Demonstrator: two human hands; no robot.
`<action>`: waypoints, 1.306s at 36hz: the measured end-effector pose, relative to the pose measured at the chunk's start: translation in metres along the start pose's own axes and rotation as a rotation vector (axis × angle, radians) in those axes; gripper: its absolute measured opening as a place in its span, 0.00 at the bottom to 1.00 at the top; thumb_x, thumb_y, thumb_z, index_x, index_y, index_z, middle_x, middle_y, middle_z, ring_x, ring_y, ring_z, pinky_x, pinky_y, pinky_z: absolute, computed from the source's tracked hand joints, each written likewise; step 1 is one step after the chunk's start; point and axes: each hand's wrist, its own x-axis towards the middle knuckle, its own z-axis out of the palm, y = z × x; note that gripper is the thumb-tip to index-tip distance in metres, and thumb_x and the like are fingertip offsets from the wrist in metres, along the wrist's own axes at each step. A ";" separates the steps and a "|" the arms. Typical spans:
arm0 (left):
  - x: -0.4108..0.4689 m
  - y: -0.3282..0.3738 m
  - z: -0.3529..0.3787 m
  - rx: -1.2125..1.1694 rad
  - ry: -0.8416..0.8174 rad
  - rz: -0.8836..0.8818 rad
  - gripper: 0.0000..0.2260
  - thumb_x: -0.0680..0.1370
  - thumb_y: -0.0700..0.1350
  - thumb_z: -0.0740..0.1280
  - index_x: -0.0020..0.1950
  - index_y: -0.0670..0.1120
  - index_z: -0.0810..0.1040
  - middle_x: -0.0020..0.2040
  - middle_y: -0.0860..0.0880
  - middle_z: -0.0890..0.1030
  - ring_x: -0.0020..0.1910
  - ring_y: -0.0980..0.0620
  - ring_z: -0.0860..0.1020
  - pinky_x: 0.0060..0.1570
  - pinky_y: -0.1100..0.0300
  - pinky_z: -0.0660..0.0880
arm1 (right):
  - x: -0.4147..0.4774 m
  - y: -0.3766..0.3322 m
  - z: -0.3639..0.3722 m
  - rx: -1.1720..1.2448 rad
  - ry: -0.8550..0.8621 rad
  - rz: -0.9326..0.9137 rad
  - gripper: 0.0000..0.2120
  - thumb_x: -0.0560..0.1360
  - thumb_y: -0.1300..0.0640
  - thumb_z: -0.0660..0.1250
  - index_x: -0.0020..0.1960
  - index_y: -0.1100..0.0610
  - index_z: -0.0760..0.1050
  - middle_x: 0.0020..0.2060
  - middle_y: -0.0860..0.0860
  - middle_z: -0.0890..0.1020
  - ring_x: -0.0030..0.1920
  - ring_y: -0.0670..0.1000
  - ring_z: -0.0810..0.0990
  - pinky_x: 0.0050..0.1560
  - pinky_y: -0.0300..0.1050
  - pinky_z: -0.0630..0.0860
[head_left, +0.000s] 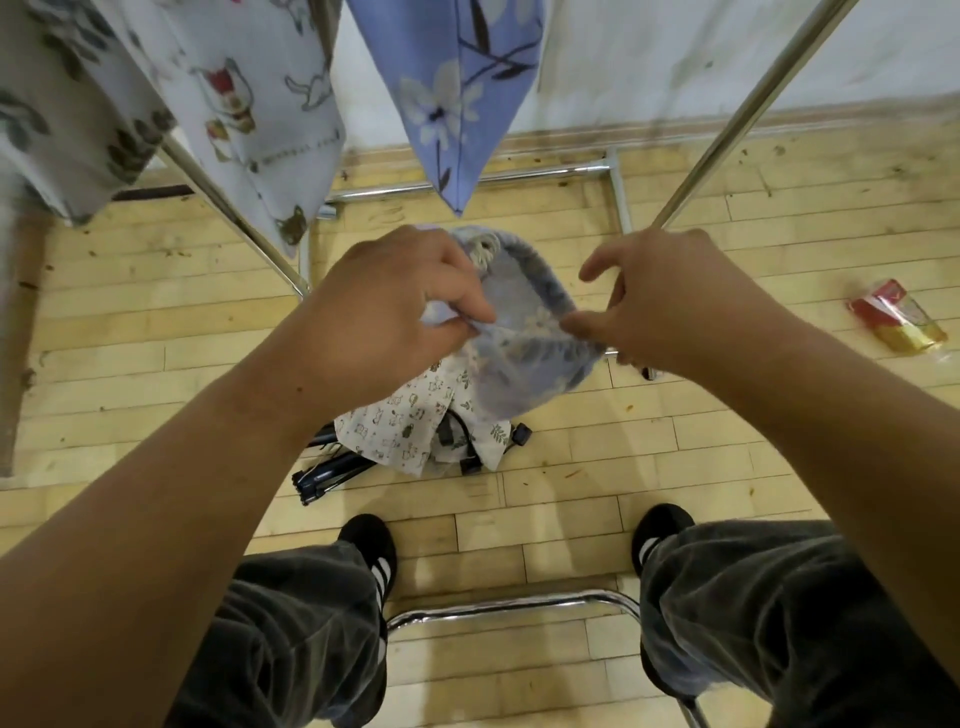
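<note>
A blue floral cloth hangs bunched between my two hands at the middle of the view. My left hand pinches its near edge with thumb and curled fingers. My right hand pinches the same edge further right, its index finger raised. Below the cloth, a pile of white printed fabric lies on the wooden floor.
A metal drying rack frames the space, with its base bar between my feet. Three cloths hang from it: leaf-print, cartoon-print and blue floral. A folded dark tripod lies by the pile; a red-yellow packet lies right.
</note>
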 end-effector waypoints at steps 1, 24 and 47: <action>-0.001 0.000 0.001 -0.003 -0.012 0.019 0.06 0.76 0.46 0.75 0.51 0.56 0.87 0.54 0.57 0.80 0.54 0.61 0.74 0.52 0.74 0.65 | 0.001 0.001 0.003 -0.012 -0.018 0.013 0.29 0.73 0.41 0.76 0.71 0.49 0.75 0.54 0.51 0.84 0.42 0.47 0.81 0.48 0.44 0.80; -0.021 0.010 0.008 -0.074 -0.239 0.040 0.06 0.75 0.49 0.74 0.39 0.59 0.84 0.72 0.64 0.69 0.65 0.67 0.69 0.57 0.73 0.64 | 0.012 0.015 0.026 -0.025 -0.089 0.136 0.14 0.83 0.49 0.60 0.48 0.56 0.78 0.37 0.55 0.81 0.32 0.54 0.83 0.39 0.52 0.85; -0.030 0.029 0.028 0.015 -0.360 0.115 0.08 0.75 0.51 0.70 0.49 0.60 0.87 0.82 0.54 0.62 0.80 0.59 0.53 0.70 0.48 0.73 | 0.009 0.011 0.020 0.381 -0.074 0.147 0.08 0.84 0.63 0.60 0.55 0.56 0.78 0.46 0.56 0.82 0.36 0.57 0.87 0.36 0.51 0.86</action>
